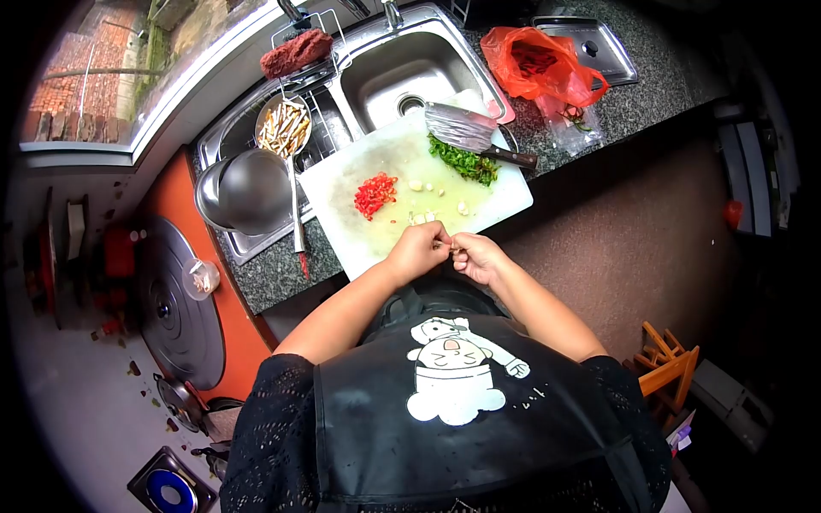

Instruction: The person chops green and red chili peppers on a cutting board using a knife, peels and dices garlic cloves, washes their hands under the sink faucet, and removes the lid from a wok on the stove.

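My left hand [418,250] and my right hand [480,257] meet just off the near edge of a white cutting board [331,183]. Both have their fingertips pinched together on a small tan piece that looks like a garlic clove, mostly hidden by the fingers. Several pale peeled garlic cloves [416,185] are scattered over the board, some right beyond my left hand. Chopped red chili [375,196] forms a pile on the left side. At the far right lies a heap of chopped greens [466,163], with a cleaver [462,126] resting flat across its far edge.
Behind the board is a steel sink [389,73]. To the left, a strainer of cut pale strips [285,126] sits beside a dark round pan [254,192]. A red plastic bag [534,64] and metal tray lid [594,51] occupy the right counter. A wooden stool [671,372] stands lower right.
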Demonstrator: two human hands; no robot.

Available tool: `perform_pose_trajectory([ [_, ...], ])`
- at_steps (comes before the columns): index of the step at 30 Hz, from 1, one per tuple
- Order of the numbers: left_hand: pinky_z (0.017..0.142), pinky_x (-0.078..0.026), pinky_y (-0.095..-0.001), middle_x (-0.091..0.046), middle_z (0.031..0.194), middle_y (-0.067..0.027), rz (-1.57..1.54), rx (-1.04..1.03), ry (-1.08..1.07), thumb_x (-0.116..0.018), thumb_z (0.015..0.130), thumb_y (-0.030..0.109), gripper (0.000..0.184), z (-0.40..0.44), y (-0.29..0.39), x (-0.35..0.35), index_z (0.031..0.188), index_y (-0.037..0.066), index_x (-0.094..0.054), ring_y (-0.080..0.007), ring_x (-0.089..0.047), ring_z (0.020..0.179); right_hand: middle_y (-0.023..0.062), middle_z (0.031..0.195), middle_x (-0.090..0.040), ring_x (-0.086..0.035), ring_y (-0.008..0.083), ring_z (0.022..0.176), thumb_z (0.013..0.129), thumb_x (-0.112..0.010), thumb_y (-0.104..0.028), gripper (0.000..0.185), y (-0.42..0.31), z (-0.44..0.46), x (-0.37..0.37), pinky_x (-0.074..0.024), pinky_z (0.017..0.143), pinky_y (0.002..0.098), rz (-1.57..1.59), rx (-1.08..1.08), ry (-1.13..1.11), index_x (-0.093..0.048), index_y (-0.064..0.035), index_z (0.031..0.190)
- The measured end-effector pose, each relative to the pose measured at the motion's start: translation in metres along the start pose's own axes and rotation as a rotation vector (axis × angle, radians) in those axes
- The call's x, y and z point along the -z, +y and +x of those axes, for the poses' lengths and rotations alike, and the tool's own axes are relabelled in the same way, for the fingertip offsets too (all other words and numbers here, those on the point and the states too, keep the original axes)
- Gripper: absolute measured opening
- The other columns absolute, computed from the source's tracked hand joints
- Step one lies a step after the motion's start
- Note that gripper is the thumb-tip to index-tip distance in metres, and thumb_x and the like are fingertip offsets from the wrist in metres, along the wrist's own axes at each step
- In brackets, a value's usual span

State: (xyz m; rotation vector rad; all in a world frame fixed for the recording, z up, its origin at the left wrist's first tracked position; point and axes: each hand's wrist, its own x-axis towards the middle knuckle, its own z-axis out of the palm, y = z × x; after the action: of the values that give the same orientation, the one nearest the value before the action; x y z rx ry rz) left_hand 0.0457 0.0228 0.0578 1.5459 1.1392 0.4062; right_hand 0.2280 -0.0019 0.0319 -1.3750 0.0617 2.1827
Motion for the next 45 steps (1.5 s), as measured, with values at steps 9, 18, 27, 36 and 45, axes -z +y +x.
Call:
perform_pose_trajectory([
  [9,0.068,-0.056,-0.0324,-0.071,0.079,-0.0116,0.180,0.143,0.187,-0.067,0.082,0.008,0.010,0.049,-0.030,0.042,0.090,0.002,-0.068,-0.0195,-0.070,0.072,0.0055,0.072,-0.052,-0.042,0.0127,0.055,0.080,-0.053,-0.002,0.007,-0.004,-0.008,0.009,-0.0362,0.050,0.0274,0.088,0.071,-0.042,-0.051,-0.0081,0.078],
  [18,0.082,-0.054,-0.0397,-0.071,0.094,-0.0211,0.388,-0.050,0.233,-0.057,0.093,0.008,0.017,0.094,-0.013,0.058,0.101,0.000,-0.070,-0.0347,-0.069,0.089,0.0029,0.064,-0.047,-0.037,0.0082,0.049,0.081,-0.051,0.001,0.017,-0.020,-0.025,0.017,-0.0262,0.044,0.0235,-0.233,0.315,-0.014,-0.044,-0.0110,0.072],
  [27,0.082,-0.054,-0.0404,-0.071,0.101,-0.0209,0.167,-0.066,0.319,-0.057,0.092,0.002,0.018,0.088,-0.009,0.062,0.103,0.002,-0.071,-0.0353,-0.069,0.091,-0.0028,0.064,-0.044,-0.035,0.0043,0.049,0.086,-0.052,-0.001,0.007,-0.032,-0.038,0.030,-0.0252,0.043,0.0231,-0.159,0.372,-0.023,-0.053,-0.0080,0.083],
  [36,0.081,-0.053,-0.0443,-0.066,0.098,-0.0200,0.606,0.043,0.230,-0.062,0.085,0.005,0.017,0.054,-0.043,0.040,0.101,0.001,-0.068,-0.0372,-0.066,0.091,0.0022,0.076,-0.061,-0.054,0.0085,0.061,0.094,-0.062,-0.010,0.011,-0.030,-0.015,0.046,-0.0446,0.055,0.0239,-0.480,0.475,0.160,-0.065,-0.0014,0.100],
  [45,0.077,-0.051,-0.0474,-0.060,0.091,-0.0200,0.586,-0.108,0.292,-0.060,0.085,0.007,0.006,0.048,-0.040,0.030,0.089,0.002,-0.058,-0.0388,-0.062,0.088,0.0140,0.095,-0.066,-0.065,0.0353,0.090,0.085,-0.067,-0.007,0.018,-0.048,0.021,0.026,-0.0532,0.079,0.0411,-1.280,1.012,0.351,-0.071,-0.0097,0.102],
])
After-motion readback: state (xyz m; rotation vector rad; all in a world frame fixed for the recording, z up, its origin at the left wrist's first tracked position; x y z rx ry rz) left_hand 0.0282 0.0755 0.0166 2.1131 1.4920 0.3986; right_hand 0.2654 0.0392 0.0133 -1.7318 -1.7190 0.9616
